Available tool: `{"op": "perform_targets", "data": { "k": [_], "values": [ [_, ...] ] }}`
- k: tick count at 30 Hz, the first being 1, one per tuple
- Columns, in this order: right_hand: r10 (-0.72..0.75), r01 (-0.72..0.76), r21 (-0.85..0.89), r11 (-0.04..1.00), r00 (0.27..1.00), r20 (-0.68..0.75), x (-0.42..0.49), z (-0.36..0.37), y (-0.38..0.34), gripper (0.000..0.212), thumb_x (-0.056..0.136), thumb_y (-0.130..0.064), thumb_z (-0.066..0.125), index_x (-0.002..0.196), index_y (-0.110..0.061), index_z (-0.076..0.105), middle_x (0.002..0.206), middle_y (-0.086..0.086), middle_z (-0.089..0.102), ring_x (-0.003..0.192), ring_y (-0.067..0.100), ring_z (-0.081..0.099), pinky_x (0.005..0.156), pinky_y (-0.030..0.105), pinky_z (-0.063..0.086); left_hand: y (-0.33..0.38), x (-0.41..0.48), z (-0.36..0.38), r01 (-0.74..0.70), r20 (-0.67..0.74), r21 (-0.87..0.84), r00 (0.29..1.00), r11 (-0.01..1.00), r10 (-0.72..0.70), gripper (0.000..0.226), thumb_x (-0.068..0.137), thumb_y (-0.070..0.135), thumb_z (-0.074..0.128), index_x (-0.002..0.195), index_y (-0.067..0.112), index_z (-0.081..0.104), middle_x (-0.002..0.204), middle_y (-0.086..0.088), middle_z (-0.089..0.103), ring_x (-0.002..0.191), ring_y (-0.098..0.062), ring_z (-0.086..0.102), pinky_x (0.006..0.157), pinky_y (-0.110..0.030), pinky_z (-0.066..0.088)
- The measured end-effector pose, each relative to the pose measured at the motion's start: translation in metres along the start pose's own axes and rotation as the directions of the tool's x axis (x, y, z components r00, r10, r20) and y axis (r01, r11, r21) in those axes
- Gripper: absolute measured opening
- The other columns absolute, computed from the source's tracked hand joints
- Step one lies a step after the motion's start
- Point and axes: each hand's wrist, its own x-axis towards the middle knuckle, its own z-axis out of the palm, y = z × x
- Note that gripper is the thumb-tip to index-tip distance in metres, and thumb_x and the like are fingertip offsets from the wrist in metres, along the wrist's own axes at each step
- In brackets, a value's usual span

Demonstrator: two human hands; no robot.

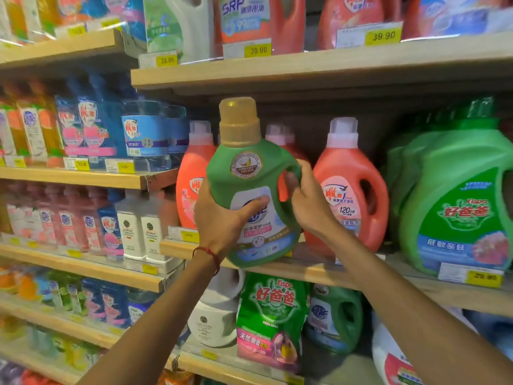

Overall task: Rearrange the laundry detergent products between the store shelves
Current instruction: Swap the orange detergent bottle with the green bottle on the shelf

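On the middle shelf (319,269), a gap stands open between two red detergent bottles (191,176) (349,187), but the green bottle (249,190), held in both hands at the front edge, fills its mouth. Rightward a big green jug (455,195) blocks the way. The upper shelf (305,70) hangs close above the caps.
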Motion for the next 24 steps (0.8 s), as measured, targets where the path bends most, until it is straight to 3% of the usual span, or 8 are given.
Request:
{"op": "perform_targets", "data": {
  "k": [8, 11, 14, 16, 19, 21, 24],
  "values": [
    [-0.058, 0.067, 0.047, 0.997, 0.983, -0.173, -0.030, 0.002, -0.009, 0.030, 0.112, -0.017, 0.040, 0.141, -0.016, 0.045, 0.131, 0.006, 0.062, 0.126, 0.018, 0.058, 0.111, 0.044, 0.046, 0.007, 0.002, -0.013, -0.010, 0.196, -0.104, 0.980, 0.995, 0.030, 0.079, 0.058, 0.036, 0.099, 0.126, 0.017, 0.062, 0.114, 0.006, 0.076, 0.103, -0.012, 0.075, 0.084, -0.030, 0.062],
    [-0.117, 0.120, 0.001, 0.993, 0.968, -0.224, -0.037, -0.009, -0.021, 0.030, 0.110, -0.020, 0.043, 0.140, -0.016, 0.048, 0.124, -0.001, 0.066, 0.119, 0.005, 0.061, 0.101, 0.024, 0.046, 0.023, 0.002, -0.016, -0.001, 0.261, -0.161, 0.964, 0.987, 0.043, 0.078, 0.063, 0.025, 0.098, 0.130, 0.011, 0.061, 0.118, 0.001, 0.076, 0.107, -0.017, 0.074, 0.086, -0.031, 0.061],
    [-0.185, 0.165, -0.090, 0.982, 0.929, -0.320, -0.052, -0.021, -0.029, 0.030, 0.106, -0.024, 0.046, 0.134, -0.015, 0.054, 0.106, -0.016, 0.064, 0.098, -0.017, 0.057, 0.085, 0.004, 0.039, 0.040, -0.002, -0.018, 0.011, 0.340, -0.178, 0.939, 0.984, 0.051, 0.076, 0.068, 0.024, 0.095, 0.132, 0.007, 0.059, 0.122, -0.003, 0.075, 0.110, -0.020, 0.073, 0.090, -0.034, 0.061],
    [-0.209, 0.180, -0.112, 0.977, 0.908, -0.364, -0.068, -0.028, -0.031, 0.029, 0.105, -0.025, 0.046, 0.130, -0.013, 0.057, 0.105, -0.017, 0.063, 0.096, -0.010, 0.059, 0.089, 0.013, 0.045, 0.047, -0.009, -0.017, 0.038, 0.374, -0.174, 0.927, 0.984, 0.031, 0.072, 0.069, 0.023, 0.094, 0.131, 0.008, 0.061, 0.120, -0.002, 0.075, 0.109, -0.020, 0.073, 0.089, -0.033, 0.061],
    [-0.193, 0.167, -0.100, 0.981, 0.909, -0.369, -0.093, -0.038, -0.029, 0.029, 0.106, -0.023, 0.046, 0.128, -0.007, 0.058, 0.112, 0.001, 0.066, 0.104, 0.023, 0.064, 0.097, 0.049, 0.051, 0.051, -0.031, -0.014, 0.081, 0.434, -0.151, 0.901, 0.985, -0.008, 0.061, 0.071, 0.023, 0.093, 0.125, 0.014, 0.066, 0.117, 0.001, 0.077, 0.107, -0.018, 0.074, 0.087, -0.030, 0.061],
    [-0.169, 0.146, -0.092, 0.985, 0.922, -0.349, -0.112, -0.048, -0.023, 0.028, 0.108, -0.020, 0.047, 0.131, -0.007, 0.057, 0.117, 0.004, 0.068, 0.108, 0.025, 0.066, 0.098, 0.046, 0.052, 0.051, -0.048, -0.011, 0.126, 0.483, -0.135, 0.875, 0.983, -0.045, 0.060, 0.072, 0.023, 0.093, 0.125, 0.014, 0.067, 0.118, 0.001, 0.077, 0.107, -0.019, 0.074, 0.086, -0.032, 0.062],
    [-0.112, 0.089, -0.090, 0.992, 0.947, -0.301, -0.144, -0.065, -0.008, 0.027, 0.110, -0.019, 0.047, 0.132, -0.006, 0.055, 0.114, -0.001, 0.068, 0.105, 0.014, 0.064, 0.096, 0.036, 0.050, 0.052, -0.075, -0.007, 0.195, 0.539, -0.091, 0.835, 0.977, -0.116, 0.062, 0.068, 0.026, 0.094, 0.123, 0.016, 0.068, 0.116, 0.000, 0.077, 0.105, -0.021, 0.075, 0.084, -0.034, 0.062]
  ]
}}
